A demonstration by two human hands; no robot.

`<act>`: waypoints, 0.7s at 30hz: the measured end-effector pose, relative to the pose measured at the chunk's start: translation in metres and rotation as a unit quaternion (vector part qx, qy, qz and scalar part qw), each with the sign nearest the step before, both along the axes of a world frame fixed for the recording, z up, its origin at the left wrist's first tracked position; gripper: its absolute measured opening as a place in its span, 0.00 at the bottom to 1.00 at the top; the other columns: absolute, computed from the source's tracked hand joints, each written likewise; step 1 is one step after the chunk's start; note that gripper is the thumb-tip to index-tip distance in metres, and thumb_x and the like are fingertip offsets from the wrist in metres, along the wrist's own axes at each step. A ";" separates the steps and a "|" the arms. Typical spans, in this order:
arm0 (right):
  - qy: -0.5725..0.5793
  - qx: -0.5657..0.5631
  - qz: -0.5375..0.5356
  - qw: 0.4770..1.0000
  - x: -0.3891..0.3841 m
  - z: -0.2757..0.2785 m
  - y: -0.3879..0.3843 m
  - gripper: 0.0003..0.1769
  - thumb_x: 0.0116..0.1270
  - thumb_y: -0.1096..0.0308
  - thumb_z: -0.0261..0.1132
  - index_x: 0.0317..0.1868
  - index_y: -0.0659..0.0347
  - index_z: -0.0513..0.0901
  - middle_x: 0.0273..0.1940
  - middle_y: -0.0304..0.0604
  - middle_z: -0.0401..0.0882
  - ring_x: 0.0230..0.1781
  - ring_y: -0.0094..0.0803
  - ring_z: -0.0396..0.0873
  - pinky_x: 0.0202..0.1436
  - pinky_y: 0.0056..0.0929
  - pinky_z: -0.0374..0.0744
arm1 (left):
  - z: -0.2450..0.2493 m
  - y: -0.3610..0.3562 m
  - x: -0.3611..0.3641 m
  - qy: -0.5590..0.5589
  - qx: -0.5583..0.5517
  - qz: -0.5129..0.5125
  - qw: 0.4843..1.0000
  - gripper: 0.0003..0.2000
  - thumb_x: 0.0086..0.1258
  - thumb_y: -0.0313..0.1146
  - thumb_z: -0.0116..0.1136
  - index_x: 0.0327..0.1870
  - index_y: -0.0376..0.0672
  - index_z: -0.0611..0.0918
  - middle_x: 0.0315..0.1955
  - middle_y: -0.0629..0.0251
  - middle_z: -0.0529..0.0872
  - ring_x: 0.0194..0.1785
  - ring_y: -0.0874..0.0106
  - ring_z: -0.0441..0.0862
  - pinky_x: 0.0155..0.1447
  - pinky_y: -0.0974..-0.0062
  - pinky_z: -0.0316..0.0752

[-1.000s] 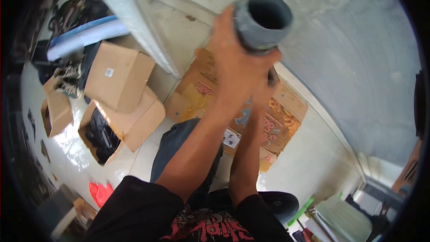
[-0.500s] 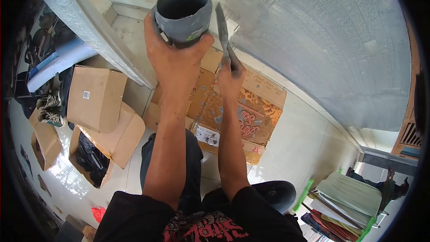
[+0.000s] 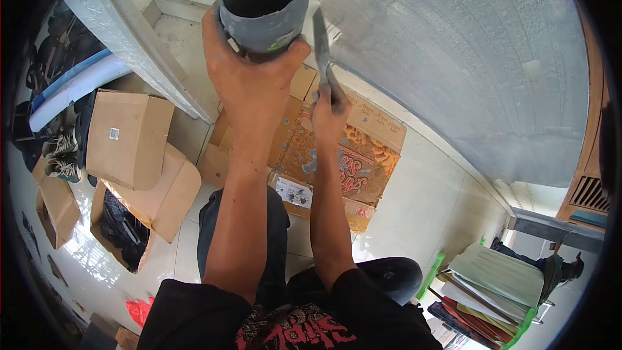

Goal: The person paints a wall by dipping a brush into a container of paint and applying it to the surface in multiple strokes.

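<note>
My left hand (image 3: 249,84) is wrapped round a dark grey, cup-shaped container (image 3: 275,31) from below and behind. Its mouth tilts toward me, its rim is uneven, and a small green patch shows on its side; the inside is too dark to make out. To the right of it, my right hand (image 3: 330,115) grips a putty knife (image 3: 321,35) by its handle, the narrow grey blade pointing up. The blade stands apart from the container, close to the wall (image 3: 453,45), which is coated in smeared grey.
Flattened cardboard (image 3: 291,136) with grey spots covers the floor below my hands. On the left are cardboard boxes (image 3: 126,136), sneakers (image 3: 63,155) and a plastic-wrapped frame (image 3: 129,32). A rack with folded cloths (image 3: 495,279) stands at lower right, beneath a wooden vent (image 3: 591,191).
The container and my left hand have risen slightly. The putty knife stays upright beside them, and the surroundings have shifted a little to the left in view.
</note>
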State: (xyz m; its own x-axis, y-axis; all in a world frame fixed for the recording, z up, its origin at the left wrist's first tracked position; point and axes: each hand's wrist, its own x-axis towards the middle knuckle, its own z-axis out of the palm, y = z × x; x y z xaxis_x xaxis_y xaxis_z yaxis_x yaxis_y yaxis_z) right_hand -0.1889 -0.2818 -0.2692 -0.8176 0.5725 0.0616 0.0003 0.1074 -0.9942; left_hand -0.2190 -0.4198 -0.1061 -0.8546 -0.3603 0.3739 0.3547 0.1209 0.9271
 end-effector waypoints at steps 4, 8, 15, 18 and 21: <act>0.027 0.004 -0.085 0.996 0.004 -0.015 0.034 0.23 0.75 0.68 0.58 0.67 0.64 0.77 0.26 0.33 0.72 0.15 0.14 0.61 0.16 0.21 0.60 | 0.008 0.000 0.006 -0.003 0.029 -0.016 0.999 0.35 0.47 0.26 0.74 0.60 0.34 0.72 0.49 0.56 0.81 0.51 0.66 0.82 0.55 0.69 0.79; -0.051 -0.029 -0.101 0.993 0.047 0.003 0.033 0.24 0.72 0.66 0.60 0.65 0.67 0.78 0.26 0.30 0.71 0.27 0.17 0.65 0.30 0.23 0.67 | 0.012 -0.011 0.006 0.022 0.001 -0.003 1.000 0.34 0.47 0.25 0.74 0.60 0.34 0.72 0.49 0.57 0.81 0.51 0.67 0.81 0.55 0.70 0.79; -0.047 -0.037 0.010 0.998 0.010 -0.003 0.014 0.24 0.73 0.65 0.60 0.65 0.68 0.78 0.30 0.32 0.77 0.28 0.18 0.68 0.32 0.23 0.69 | 0.006 -0.010 -0.001 0.009 -0.022 0.021 0.999 0.35 0.47 0.25 0.73 0.60 0.34 0.72 0.50 0.57 0.81 0.51 0.67 0.81 0.55 0.70 0.79; -0.028 -0.071 -0.068 0.995 0.009 -0.019 0.038 0.23 0.73 0.66 0.60 0.65 0.68 0.78 0.30 0.32 0.78 0.28 0.18 0.69 0.32 0.22 0.70 | 0.007 -0.004 0.002 0.007 -0.005 0.006 1.000 0.35 0.47 0.25 0.74 0.61 0.34 0.71 0.50 0.56 0.81 0.51 0.66 0.82 0.56 0.69 0.79; -0.037 -0.048 -0.138 0.989 0.039 -0.014 0.043 0.23 0.73 0.67 0.60 0.65 0.66 0.79 0.29 0.31 0.76 0.27 0.17 0.68 0.30 0.22 0.69 | 0.007 -0.005 0.000 0.007 0.008 0.000 1.000 0.36 0.47 0.25 0.74 0.61 0.34 0.71 0.50 0.56 0.81 0.52 0.65 0.82 0.56 0.69 0.80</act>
